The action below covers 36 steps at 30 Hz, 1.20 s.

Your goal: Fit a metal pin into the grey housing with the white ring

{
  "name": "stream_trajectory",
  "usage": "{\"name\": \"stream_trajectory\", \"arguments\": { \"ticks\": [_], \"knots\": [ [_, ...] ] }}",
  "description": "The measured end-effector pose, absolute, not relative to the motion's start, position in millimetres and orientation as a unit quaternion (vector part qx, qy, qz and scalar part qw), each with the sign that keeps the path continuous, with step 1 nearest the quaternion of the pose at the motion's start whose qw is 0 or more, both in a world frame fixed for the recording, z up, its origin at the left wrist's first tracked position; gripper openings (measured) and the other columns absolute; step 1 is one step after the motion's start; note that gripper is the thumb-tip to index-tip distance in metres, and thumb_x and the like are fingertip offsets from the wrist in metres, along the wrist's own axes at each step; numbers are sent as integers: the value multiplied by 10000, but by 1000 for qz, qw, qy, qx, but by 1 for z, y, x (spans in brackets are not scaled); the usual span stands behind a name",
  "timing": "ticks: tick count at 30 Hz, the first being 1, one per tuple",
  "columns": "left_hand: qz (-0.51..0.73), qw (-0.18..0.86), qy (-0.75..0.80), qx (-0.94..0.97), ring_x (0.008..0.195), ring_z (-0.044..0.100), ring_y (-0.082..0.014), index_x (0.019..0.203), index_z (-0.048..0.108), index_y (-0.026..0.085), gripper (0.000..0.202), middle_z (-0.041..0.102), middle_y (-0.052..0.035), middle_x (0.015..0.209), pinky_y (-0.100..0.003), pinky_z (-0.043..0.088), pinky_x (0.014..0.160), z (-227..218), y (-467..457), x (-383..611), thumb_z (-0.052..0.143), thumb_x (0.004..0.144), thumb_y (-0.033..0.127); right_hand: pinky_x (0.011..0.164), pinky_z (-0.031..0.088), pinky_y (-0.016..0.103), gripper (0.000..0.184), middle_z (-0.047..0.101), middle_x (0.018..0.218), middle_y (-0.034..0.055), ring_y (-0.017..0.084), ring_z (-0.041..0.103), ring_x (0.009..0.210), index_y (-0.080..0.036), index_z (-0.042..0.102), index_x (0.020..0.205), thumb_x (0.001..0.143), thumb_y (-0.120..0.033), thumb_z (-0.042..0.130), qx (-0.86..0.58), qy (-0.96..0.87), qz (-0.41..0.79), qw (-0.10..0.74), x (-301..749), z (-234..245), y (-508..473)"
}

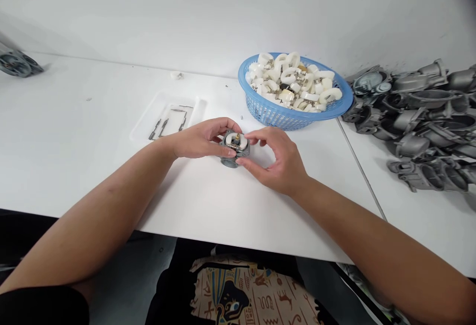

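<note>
Between my two hands sits a grey metal carburetor body [229, 161], its round opening toward me. A white float [231, 140] lies in its upper chamber, around a small brass piece [237, 137] in the middle. My left hand [208, 139] grips the body from the left, thumb across the near side and fingers behind. On the right side, my right hand [277, 159] has thumb and fingertips on the body's edge and close by the float. What the right fingertips press on exactly is too small to tell.
A blue basket [273, 112] heaped with white floats stands at the back right. Several grey carburetor bodies [416, 122] are piled at far right. Left of my hands is a white tray [143, 122] with thin metal tools. Another metal body [18, 63] sits at far left.
</note>
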State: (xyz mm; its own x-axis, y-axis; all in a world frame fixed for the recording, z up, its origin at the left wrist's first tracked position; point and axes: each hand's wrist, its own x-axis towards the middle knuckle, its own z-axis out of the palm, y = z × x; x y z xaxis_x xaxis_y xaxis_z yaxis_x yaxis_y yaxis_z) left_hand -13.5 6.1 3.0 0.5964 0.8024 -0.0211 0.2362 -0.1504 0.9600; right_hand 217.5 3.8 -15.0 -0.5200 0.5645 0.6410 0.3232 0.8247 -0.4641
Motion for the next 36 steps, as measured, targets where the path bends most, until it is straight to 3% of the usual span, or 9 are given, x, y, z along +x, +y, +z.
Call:
{"name": "stream_trajectory", "arguments": {
  "ticks": [3,5,13,23,36],
  "knots": [
    [270,519,380,716,1033,582,-191,1150,571,199,439,634,-87,1114,-369,472,865,2,6,-14,762,770,304,937,463,446,675,615,1200,90,270,579,1093,-234,501,1266,710,-426,832,-289,-857,197,380,220,-22,7],
    [276,505,392,718,1069,573,-198,1140,569,202,448,630,-83,1134,-376,463,896,2,6,-13,775,756,309,988,450,487,753,577,1305,118,300,550,1187,-233,456,1323,710,-462,827,-311,-852,248,341,220,-27,8],
    [292,500,404,708,1079,586,-214,1139,541,200,491,645,-94,1157,-385,485,875,1,4,-8,790,737,331,992,491,434,744,602,1307,96,265,588,1186,-244,436,1334,727,-408,834,-313,-816,374,311,219,-30,13],
    [279,472,411,728,1137,590,-236,1149,593,219,459,654,-78,1204,-501,374,1060,3,3,-7,772,737,308,962,508,438,781,609,1279,87,267,603,1143,-243,461,1299,660,-421,875,-307,-816,366,325,219,-30,12],
    [332,442,401,731,1250,526,-260,1215,572,219,516,573,-101,1342,-505,334,1110,1,0,-4,757,736,271,913,521,402,682,653,1169,51,232,639,1037,-242,497,1229,676,-394,865,-317,-812,368,325,218,-26,11]
  ]
}}
